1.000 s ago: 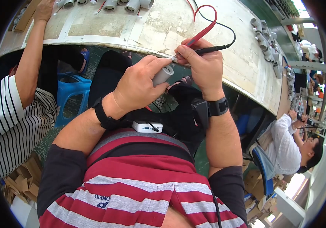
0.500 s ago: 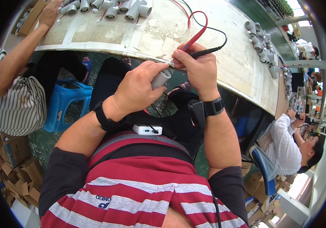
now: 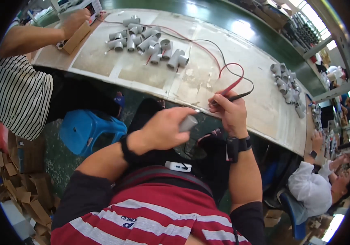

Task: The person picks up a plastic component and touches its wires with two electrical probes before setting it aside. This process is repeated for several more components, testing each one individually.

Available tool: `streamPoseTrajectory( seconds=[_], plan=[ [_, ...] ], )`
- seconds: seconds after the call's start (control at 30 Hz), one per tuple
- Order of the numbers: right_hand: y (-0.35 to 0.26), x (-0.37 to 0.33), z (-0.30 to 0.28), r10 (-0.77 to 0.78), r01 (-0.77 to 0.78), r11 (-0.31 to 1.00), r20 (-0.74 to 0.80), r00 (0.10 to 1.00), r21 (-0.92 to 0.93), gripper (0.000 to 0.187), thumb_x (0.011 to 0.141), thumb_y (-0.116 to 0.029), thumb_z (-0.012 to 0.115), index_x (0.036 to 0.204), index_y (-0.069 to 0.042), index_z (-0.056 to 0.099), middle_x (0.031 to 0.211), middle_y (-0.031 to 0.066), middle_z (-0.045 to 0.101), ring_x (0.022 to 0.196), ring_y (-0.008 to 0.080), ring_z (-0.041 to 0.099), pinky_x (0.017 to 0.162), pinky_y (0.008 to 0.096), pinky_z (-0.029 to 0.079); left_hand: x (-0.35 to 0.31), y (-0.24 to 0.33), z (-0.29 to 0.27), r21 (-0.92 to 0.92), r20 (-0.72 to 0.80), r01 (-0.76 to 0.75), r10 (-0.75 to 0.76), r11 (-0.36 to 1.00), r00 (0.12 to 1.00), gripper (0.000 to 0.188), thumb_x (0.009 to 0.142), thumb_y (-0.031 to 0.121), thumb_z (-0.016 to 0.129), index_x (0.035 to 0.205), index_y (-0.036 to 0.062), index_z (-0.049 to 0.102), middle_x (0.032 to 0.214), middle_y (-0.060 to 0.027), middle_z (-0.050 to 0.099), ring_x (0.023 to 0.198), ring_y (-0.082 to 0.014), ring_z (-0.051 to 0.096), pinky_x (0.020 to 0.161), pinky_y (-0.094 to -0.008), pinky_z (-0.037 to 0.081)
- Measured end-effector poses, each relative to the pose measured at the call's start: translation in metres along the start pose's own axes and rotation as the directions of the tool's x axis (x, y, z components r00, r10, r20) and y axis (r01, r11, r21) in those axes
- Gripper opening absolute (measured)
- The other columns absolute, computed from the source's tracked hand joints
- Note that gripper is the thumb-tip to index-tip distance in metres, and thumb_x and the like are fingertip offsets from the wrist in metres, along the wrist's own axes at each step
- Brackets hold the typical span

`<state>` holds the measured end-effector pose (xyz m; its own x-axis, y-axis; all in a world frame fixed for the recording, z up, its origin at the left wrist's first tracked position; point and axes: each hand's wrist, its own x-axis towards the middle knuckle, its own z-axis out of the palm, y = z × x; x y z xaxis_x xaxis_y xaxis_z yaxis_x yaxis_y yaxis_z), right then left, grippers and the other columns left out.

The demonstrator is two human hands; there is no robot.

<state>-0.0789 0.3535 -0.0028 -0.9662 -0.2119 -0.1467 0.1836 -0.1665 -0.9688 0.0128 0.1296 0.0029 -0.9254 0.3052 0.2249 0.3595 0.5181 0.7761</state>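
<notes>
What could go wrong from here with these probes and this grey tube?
The grey tube in your left grip is off the table, so a slip might drop it. The red probe and black probe sit close together in your right grip, so their tips could touch.

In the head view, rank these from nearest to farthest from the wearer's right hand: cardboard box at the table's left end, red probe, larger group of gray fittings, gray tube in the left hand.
From the right hand:
1. Red probe: held in it.
2. Gray tube: left, in the left hand.
3. Gray fittings: upper left, on the table.
4. Cardboard box: far left.
</notes>
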Motion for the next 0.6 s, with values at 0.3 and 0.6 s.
streamPoseTrajectory(
  seconds=[0.3,0.6],
  plan=[
    [-0.004,0.009,0.002,-0.041,0.043,0.987,-0.015,0.999,0.154,0.014,0.092,-0.010,0.073,0.095,0.003,0.070,0.081,0.0106,0.071,0.063,0.0162,0.068,0.057,0.0274,0.057,0.012,-0.145,-0.173,0.652,-0.237,0.118,0.054,0.749,0.970,0.054,0.090,0.011,0.072,0.142,0.0083,0.056,0.128,-0.0195,0.058,0.120,-0.0388,0.056,0.107,-0.0434,0.044],
    [-0.022,0.006,-0.045,-0.061,0.070,0.993,-0.091,0.994,0.094,0.011,0.091,-0.008,0.071,0.093,0.002,0.070,0.076,0.0090,0.070,0.061,0.0139,0.067,0.055,0.0259,0.056,0.047,-0.102,-0.171,0.766,-0.211,0.122,0.068,0.631,0.975,0.059,0.092,0.007,0.070,0.148,0.0060,0.051,0.141,-0.0182,0.052,0.126,-0.0369,0.053,0.106,-0.0428,0.045]
  ],
)
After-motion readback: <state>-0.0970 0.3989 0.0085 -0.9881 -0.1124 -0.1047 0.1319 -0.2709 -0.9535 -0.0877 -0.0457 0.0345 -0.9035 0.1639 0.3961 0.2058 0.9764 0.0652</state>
